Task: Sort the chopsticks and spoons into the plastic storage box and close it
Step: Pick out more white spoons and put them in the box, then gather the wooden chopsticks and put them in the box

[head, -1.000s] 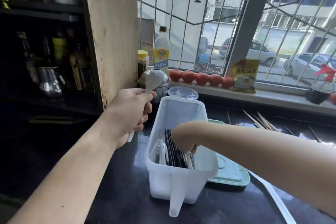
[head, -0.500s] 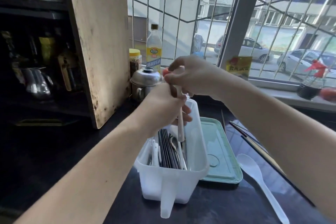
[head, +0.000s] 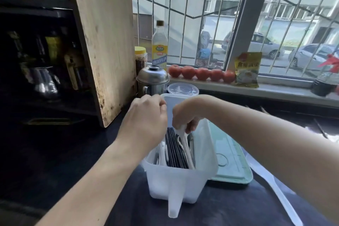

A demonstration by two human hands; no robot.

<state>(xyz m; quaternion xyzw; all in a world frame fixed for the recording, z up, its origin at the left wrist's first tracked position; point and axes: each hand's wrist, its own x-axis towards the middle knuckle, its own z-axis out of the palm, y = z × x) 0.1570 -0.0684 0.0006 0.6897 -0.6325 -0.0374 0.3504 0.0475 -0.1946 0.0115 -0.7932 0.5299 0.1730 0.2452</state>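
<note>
Dark and glossy, the kitchen desk [head: 238,207] runs under a barred window, where a tall wooden cutting board [head: 104,46] leans at the left. On it stands the translucent white plastic storage box [head: 176,181], open, with its pale green lid [head: 233,161] lying flat just beside it on the right. Half a second ago both hands were raised above the box with a white spoon held upright between them; now they have dropped to its rim. The right hand [head: 187,113] reaches down inside, its grip clenched round the white plastic spoon [head: 185,139], which now slants in among the dark chopsticks [head: 174,148] and a metal spoon already standing in the box. The left hand [head: 146,121] has let go of the spoon and hovers at the box's left edge, fingers loosely curled, holding nothing that shows. A second long white spoon [head: 278,194] lies on the desk at the right, partly hidden by the right forearm.
</note>
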